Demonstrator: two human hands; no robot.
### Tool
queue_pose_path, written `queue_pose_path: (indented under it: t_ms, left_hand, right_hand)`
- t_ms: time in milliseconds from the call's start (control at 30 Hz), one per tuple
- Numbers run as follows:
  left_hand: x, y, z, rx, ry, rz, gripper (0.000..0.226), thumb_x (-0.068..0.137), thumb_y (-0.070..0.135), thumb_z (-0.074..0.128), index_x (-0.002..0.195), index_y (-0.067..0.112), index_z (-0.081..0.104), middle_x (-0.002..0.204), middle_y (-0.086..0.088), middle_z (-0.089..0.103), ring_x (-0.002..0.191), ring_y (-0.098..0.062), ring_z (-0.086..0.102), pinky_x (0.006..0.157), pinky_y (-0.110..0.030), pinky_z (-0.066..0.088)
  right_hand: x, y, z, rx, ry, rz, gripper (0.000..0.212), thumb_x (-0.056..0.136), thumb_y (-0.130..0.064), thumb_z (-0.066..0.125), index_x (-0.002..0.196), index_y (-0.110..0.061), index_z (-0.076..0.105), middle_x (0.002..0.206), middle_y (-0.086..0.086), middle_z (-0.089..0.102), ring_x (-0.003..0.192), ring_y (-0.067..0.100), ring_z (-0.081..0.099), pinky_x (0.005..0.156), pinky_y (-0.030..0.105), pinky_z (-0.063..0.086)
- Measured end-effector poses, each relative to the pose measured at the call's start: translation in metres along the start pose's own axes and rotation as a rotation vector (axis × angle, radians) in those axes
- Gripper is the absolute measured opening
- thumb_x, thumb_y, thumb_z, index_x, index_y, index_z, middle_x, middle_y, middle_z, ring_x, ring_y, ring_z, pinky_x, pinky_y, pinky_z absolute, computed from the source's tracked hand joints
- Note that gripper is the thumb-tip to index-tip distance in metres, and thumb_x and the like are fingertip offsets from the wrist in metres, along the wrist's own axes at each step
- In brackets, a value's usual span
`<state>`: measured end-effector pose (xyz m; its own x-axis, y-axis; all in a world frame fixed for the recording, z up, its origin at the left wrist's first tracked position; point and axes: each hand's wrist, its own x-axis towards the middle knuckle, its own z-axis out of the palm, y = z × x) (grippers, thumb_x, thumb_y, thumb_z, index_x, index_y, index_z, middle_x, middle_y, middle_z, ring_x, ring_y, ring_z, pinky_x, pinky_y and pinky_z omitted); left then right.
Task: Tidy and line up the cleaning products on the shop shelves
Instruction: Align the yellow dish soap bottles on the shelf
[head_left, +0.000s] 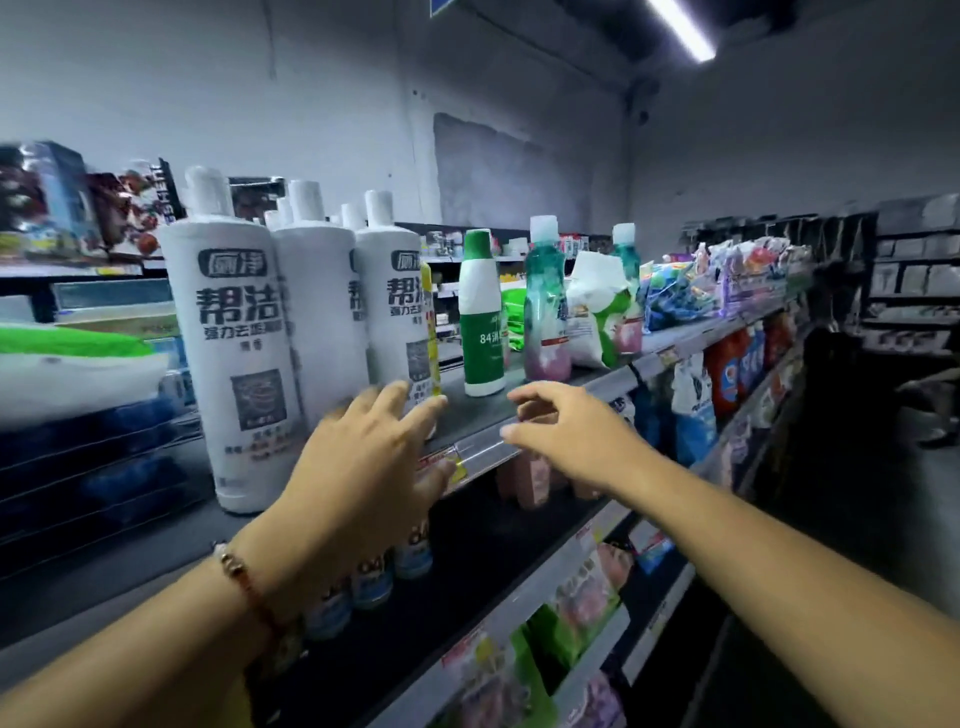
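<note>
- Left hand: fingers spread and relaxed, grasping nothing, fingertips at the base of the third white bottle; a beaded bracelet sits on the wrist.
- Right hand: fingers loosely curled, empty, hovering over the top shelf's front edge.
- White bottles, top shelf, near end: front row stands upright and close-packed, apparently lined up; labels read "帮洁".
- Green-and-white bottle: stands apart, label "84"; probably still to be drawn into line.
- Teal bottle, then refill pouches: loosely spaced, pouches leaning; seemingly untidied.
- Lower shelves: bottles marked "84", partly hidden.
</note>
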<state>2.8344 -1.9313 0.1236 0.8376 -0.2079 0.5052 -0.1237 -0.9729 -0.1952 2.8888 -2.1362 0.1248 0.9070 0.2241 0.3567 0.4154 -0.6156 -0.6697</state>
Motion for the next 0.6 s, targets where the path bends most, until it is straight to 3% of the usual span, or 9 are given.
queue_pose_path:
  t_ms: [133,233,333,433,467,533,567,600]
  left_hand:
    - [0.024,0.008,0.031,0.084,0.047,-0.113,0.062,0.088,0.054,0.062,0.142,0.024,0.052,0.147,-0.015,0.051,0.127,-0.038,0.054,0.091,-0.049,0.053]
    - [0.034,0.013,0.047,0.132,0.083,-0.183,0.06,0.088,0.053,0.049,0.139,0.023,0.056,0.149,-0.018,0.048,0.135,-0.042,0.046,0.098,-0.054,0.05]
    - [0.039,0.02,0.055,0.176,0.121,-0.255,0.062,0.088,0.052,0.041,0.141,0.022,0.054,0.152,-0.017,0.044,0.142,-0.039,0.036,0.105,-0.055,0.043]
    - [0.039,0.031,0.061,0.215,0.1,-0.348,0.063,0.089,0.053,0.041,0.142,0.023,0.053,0.15,-0.015,0.047,0.139,-0.037,0.038,0.106,-0.053,0.043]
    - [0.036,0.036,0.062,0.219,0.089,-0.37,0.062,0.089,0.054,0.041,0.142,0.023,0.053,0.15,-0.015,0.048,0.139,-0.037,0.04,0.106,-0.052,0.044]
    - [0.03,0.047,0.063,0.207,0.072,-0.415,0.059,0.089,0.053,0.045,0.139,0.024,0.055,0.148,-0.014,0.049,0.138,-0.037,0.044,0.104,-0.053,0.046]
    - [0.028,0.052,0.063,0.189,0.059,-0.441,0.057,0.089,0.052,0.046,0.138,0.024,0.055,0.146,-0.014,0.05,0.138,-0.036,0.045,0.102,-0.053,0.048]
    - [0.026,0.057,0.062,0.157,0.055,-0.46,0.057,0.088,0.052,0.047,0.137,0.024,0.055,0.145,-0.013,0.052,0.136,-0.036,0.047,0.101,-0.052,0.05]
  right_hand:
    - [0.086,0.026,0.024,0.158,-0.047,-0.042,0.045,0.088,-0.033,0.071,0.13,-0.02,0.061,0.12,-0.002,0.066,0.105,0.015,0.062,0.087,0.028,0.047]
    - [0.144,0.035,0.05,0.319,-0.151,-0.032,0.055,0.088,-0.027,0.073,0.137,-0.013,0.053,0.125,0.007,0.063,0.096,0.019,0.057,0.083,0.033,0.047]
    - [0.195,0.038,0.068,0.312,-0.217,-0.063,0.061,0.089,-0.029,0.073,0.139,-0.006,0.049,0.136,0.014,0.058,0.107,0.022,0.056,0.096,0.034,0.046]
    - [0.214,0.034,0.074,0.284,-0.339,-0.069,0.058,0.088,-0.033,0.074,0.132,-0.001,0.055,0.132,0.016,0.061,0.12,0.029,0.059,0.096,0.033,0.047]
    - [0.216,0.035,0.076,0.329,-0.376,-0.076,0.054,0.089,-0.029,0.074,0.132,-0.001,0.056,0.13,0.015,0.062,0.117,0.023,0.063,0.093,0.029,0.049]
    - [0.22,0.04,0.081,0.521,-0.436,-0.108,0.039,0.087,-0.013,0.076,0.123,-0.003,0.064,0.113,0.009,0.07,0.083,0.001,0.072,0.068,0.015,0.054]
    - [0.22,0.041,0.082,0.587,-0.442,-0.108,0.032,0.085,-0.007,0.077,0.115,-0.004,0.067,0.1,0.006,0.073,0.067,-0.001,0.071,0.055,0.012,0.052]
    - [0.22,0.042,0.083,0.633,-0.431,-0.097,0.026,0.082,-0.005,0.079,0.106,-0.004,0.069,0.091,0.005,0.074,0.066,0.003,0.072,0.051,0.013,0.051]
